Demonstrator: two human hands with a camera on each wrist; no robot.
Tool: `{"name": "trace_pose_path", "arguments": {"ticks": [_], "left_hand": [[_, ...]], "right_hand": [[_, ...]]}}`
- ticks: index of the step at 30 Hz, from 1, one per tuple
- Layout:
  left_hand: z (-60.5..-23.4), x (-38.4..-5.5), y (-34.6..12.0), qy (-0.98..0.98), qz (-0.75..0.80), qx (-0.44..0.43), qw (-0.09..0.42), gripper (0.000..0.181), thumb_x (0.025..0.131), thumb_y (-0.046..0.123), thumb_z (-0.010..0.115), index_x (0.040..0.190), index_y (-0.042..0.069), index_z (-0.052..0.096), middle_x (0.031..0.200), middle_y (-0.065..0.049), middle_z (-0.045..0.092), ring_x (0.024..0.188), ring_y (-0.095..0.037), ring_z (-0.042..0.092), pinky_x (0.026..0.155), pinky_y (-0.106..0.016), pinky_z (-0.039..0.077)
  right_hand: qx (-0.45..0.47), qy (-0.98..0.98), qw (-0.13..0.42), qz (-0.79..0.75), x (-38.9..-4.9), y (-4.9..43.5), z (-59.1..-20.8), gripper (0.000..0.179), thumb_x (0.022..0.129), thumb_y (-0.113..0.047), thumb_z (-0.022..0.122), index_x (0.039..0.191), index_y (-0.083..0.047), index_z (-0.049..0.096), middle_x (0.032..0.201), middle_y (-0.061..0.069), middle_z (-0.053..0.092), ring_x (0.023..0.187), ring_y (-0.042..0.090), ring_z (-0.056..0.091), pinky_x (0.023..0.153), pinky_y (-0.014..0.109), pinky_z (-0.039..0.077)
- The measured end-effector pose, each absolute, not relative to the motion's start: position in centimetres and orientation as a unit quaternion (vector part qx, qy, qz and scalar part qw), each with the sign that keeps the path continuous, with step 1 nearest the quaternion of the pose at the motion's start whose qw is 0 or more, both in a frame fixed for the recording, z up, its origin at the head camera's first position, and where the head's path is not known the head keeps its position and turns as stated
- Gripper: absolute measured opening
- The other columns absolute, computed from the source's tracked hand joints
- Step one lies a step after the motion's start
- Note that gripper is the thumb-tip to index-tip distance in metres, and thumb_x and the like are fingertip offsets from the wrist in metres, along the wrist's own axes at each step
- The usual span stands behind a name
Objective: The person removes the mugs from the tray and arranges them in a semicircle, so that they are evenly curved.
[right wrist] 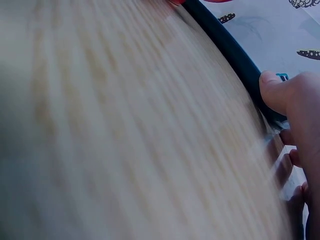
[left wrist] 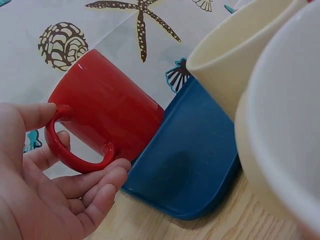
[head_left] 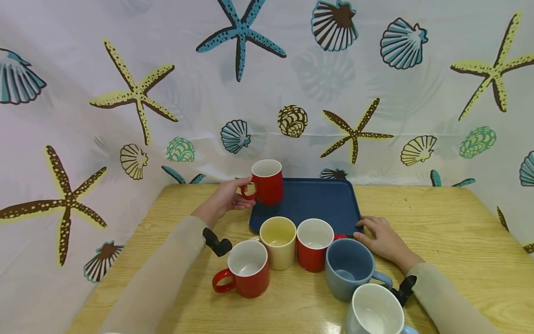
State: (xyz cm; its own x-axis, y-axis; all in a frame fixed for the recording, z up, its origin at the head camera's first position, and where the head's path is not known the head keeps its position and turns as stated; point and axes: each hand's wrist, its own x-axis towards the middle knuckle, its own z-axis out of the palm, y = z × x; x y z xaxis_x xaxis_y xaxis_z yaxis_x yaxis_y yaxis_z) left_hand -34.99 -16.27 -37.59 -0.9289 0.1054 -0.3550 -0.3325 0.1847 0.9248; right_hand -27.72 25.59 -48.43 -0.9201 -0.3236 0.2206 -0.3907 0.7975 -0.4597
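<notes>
My left hand (head_left: 230, 195) pinches the handle of a red mug (left wrist: 110, 105) with a white inside, thumb at the handle's top and fingertips by its lower end. The mug stands upright at the left side of a dark blue tray (head_left: 319, 199), overlapping it in the head view. At the tray's front right corner, my right hand (head_left: 385, 239) grips the edge. Its thumb (right wrist: 274, 92) lies on the rim in the right wrist view, while the other fingers curl beside the corner, partly hidden.
Before the tray stand a cream mug (head_left: 280, 253), a red mug (head_left: 310, 255), and a blue mug (head_left: 348, 273). Nearer are another red mug (head_left: 252, 278) at left and a white mug (head_left: 375, 313) at right. A patterned cloth (head_left: 267, 106) hangs behind the wooden table (head_left: 438, 241).
</notes>
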Motion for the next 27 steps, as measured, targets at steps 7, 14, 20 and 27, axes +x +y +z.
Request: {"name": "trace_pose_path", "arguments": {"ticks": [7, 14, 20, 27], "left_hand": [[-36.7, -34.1, -16.9, 0.751, 0.636, -0.060, 0.167, 0.055, 0.091, 0.047, 0.050, 0.128, 0.006, 0.042, 0.104, -0.020, 0.066, 0.086, -0.030, 0.067, 0.078, -0.033, 0.052], [-36.2, -32.8, -17.7, 0.758, 0.629, -0.053, 0.163, 0.046, 0.091, 0.045, 0.051, 0.116, 0.007, 0.043, 0.106, -0.023, 0.064, 0.079, -0.027, 0.068, 0.074, -0.031, 0.053], [-36.1, -31.6, -18.5, 0.754, 0.633, -0.049, 0.167, 0.042, 0.091, 0.044, 0.052, 0.110, 0.007, 0.043, 0.102, -0.022, 0.066, 0.072, -0.023, 0.068, 0.071, -0.029, 0.053], [-36.3, -30.1, -19.2, 0.763, 0.623, -0.035, 0.167, 0.040, 0.091, 0.043, 0.053, 0.105, 0.006, 0.046, 0.109, -0.025, 0.063, 0.079, -0.027, 0.067, 0.075, -0.032, 0.053]], "right_hand": [[0.189, -0.946, 0.064, 0.256, -27.6, 25.5, -48.3, 0.043, 0.090, -0.044, 0.056, 0.115, -0.010, 0.061, 0.133, 0.021, 0.047, 0.120, 0.041, 0.038, 0.094, 0.059, 0.034], [0.190, -0.945, 0.066, 0.258, -27.6, 25.4, -48.1, 0.041, 0.091, -0.043, 0.056, 0.115, -0.009, 0.061, 0.133, 0.020, 0.047, 0.120, 0.040, 0.038, 0.094, 0.058, 0.035], [0.190, -0.945, 0.068, 0.258, -27.6, 25.4, -48.2, 0.042, 0.091, -0.043, 0.057, 0.115, -0.009, 0.060, 0.132, 0.021, 0.047, 0.120, 0.040, 0.038, 0.095, 0.059, 0.034], [0.191, -0.944, 0.066, 0.260, -27.6, 25.4, -48.3, 0.042, 0.090, -0.044, 0.057, 0.115, -0.009, 0.060, 0.133, 0.020, 0.047, 0.120, 0.040, 0.038, 0.094, 0.059, 0.034]]}}
